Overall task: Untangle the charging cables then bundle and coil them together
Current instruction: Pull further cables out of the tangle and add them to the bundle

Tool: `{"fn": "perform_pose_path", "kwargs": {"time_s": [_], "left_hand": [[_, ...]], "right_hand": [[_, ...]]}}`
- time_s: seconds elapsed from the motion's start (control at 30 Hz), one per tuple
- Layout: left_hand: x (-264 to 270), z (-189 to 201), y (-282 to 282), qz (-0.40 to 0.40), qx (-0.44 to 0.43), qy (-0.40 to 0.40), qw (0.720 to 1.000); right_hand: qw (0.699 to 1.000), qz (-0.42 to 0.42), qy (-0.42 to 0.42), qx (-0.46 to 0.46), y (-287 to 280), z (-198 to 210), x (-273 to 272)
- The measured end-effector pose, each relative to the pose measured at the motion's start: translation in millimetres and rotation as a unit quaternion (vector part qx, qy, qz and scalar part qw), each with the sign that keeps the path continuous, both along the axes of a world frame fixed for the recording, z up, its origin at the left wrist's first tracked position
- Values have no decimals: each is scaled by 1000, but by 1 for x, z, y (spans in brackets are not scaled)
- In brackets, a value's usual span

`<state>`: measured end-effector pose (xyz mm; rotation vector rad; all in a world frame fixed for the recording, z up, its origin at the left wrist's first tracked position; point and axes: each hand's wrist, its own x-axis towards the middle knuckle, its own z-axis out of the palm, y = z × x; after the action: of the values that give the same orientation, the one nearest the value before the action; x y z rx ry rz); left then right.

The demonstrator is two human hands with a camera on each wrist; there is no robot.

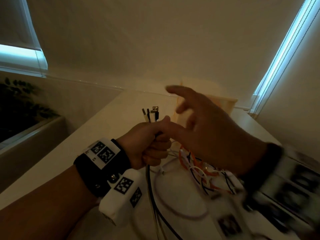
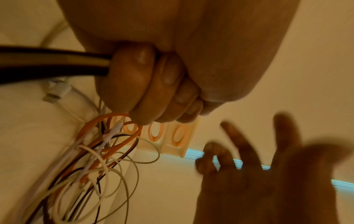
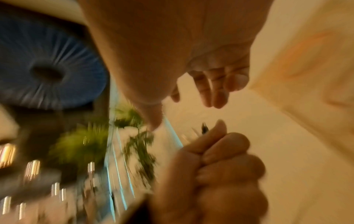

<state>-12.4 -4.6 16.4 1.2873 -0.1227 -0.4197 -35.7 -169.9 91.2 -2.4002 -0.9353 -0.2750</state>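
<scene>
My left hand (image 1: pixel 152 144) is fisted around a bundle of charging cables (image 1: pixel 150 184), with several plug ends (image 1: pixel 151 113) sticking up out of the fist. In the left wrist view its fingers (image 2: pixel 153 84) curl round black and pale cables (image 2: pixel 53 63). The loose lengths hang to a tangle of orange, white and black cables (image 1: pixel 204 172) on the white table (image 1: pixel 97 129); the same tangle (image 2: pixel 99 153) shows below the fist. My right hand (image 1: pixel 204 129) hovers just right of the left, blurred, fingers spread and holding nothing.
A cream stand with orange rings (image 2: pixel 172 134) sits behind the tangle near the wall. A dark plant in a planter (image 1: pixel 22 108) is left of the table. Windows with blinds (image 1: pixel 284 49) flank the corner. A blue round cushion (image 3: pixel 47 60) shows blurred.
</scene>
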Motion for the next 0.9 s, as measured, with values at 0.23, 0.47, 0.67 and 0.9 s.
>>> {"fn": "perform_pose_path", "kwargs": {"time_s": [0.23, 0.47, 0.67, 0.9], "left_hand": [[-2, 3, 0, 35, 36, -32, 998], [2, 4, 7, 90, -25, -40, 995], [4, 8, 15, 116, -19, -32, 993], [19, 6, 40, 149, 61, -62, 985]], "right_hand": [[941, 66, -125, -308, 75, 14, 65], [952, 80, -161, -247, 98, 15, 86], [958, 103, -165, -213, 97, 18, 81], [994, 52, -100, -1, -21, 6, 70]]}}
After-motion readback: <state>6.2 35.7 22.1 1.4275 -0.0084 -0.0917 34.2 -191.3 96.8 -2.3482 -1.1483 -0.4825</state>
